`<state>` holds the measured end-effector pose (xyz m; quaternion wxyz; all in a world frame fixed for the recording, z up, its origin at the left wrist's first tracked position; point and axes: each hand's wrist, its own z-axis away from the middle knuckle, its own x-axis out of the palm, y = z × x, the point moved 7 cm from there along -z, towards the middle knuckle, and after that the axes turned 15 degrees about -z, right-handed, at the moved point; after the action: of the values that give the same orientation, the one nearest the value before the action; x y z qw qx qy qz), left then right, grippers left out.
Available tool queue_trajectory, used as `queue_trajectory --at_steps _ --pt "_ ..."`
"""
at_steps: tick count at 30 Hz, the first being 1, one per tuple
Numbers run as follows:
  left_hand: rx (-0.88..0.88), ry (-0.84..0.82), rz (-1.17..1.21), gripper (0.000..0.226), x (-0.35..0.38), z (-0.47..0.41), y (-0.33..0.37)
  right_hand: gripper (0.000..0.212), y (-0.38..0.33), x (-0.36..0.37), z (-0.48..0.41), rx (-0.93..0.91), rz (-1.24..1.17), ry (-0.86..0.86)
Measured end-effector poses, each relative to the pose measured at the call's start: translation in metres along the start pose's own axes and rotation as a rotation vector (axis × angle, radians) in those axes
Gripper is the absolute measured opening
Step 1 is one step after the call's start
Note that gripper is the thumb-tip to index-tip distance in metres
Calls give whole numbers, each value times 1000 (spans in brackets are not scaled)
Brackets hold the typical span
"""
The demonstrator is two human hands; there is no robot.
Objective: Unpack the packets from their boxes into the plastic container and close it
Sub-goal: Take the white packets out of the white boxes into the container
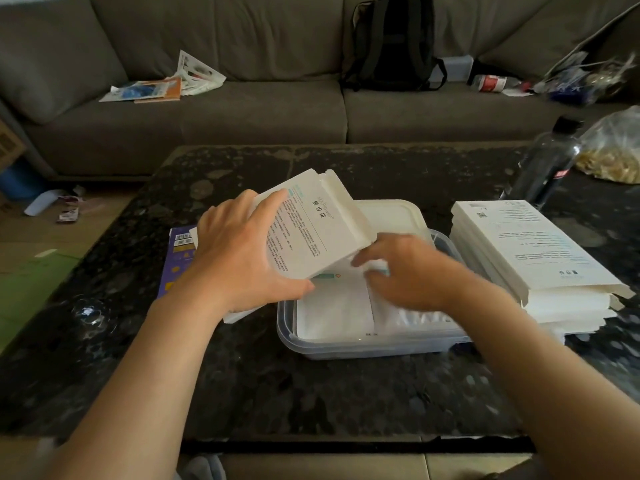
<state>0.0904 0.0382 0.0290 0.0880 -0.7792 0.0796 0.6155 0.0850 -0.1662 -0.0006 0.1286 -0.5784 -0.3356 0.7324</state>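
My left hand (239, 251) grips a white printed box (311, 230), tilted with its open end up, above the left side of the clear plastic container (363, 349). White packets (336, 311) lie flat inside the container. My right hand (405, 271) is blurred over the packets on the container's right side, fingers curled down onto a white packet; I cannot tell whether it holds it. The container's white lid (394, 216) lies just behind it. A stack of white boxes (540, 261) stands to the right.
A purple box (178, 258) lies left of the container on the dark stone table (311, 393). A dark bottle (547, 164) and a clear bag of snacks (616, 150) stand at the far right. A sofa with a backpack (391, 43) is behind.
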Motion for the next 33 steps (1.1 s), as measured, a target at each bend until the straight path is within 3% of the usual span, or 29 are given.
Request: queue_trajectory --at_steps 3,5,7,9,16,22,24,26,28,30,33 --pt "14 1 -10 125 -2 0 2 27 9 -48 7 60 -226 320" --pt "56 17 -7 124 -4 0 11 17 9 -61 9 20 -384 408" --pt "125 37 -5 124 -7 2 23 8 2 -54 8 2 -495 344" --pt "186 72 0 123 -9 3 34 15 1 -43 4 18 -514 278" --pt "307 194 30 117 -17 7 57 25 10 -39 -5 71 -316 271" --pt "307 194 31 118 -17 4 62 18 11 -49 4 73 -390 248" --pt "288 171 1 121 -16 3 60 6 8 -62 13 62 -437 320" --pt "272 142 -24 123 -16 2 58 8 4 -73 23 65 -577 386" --pt "267 117 -44 124 -16 1 59 16 -3 -69 29 79 -737 317" --pt "265 94 -60 127 -15 1 64 17 -9 -57 33 99 -747 215" --pt "233 89 -68 129 -11 1 69 13 -3 -55 36 161 -735 240"
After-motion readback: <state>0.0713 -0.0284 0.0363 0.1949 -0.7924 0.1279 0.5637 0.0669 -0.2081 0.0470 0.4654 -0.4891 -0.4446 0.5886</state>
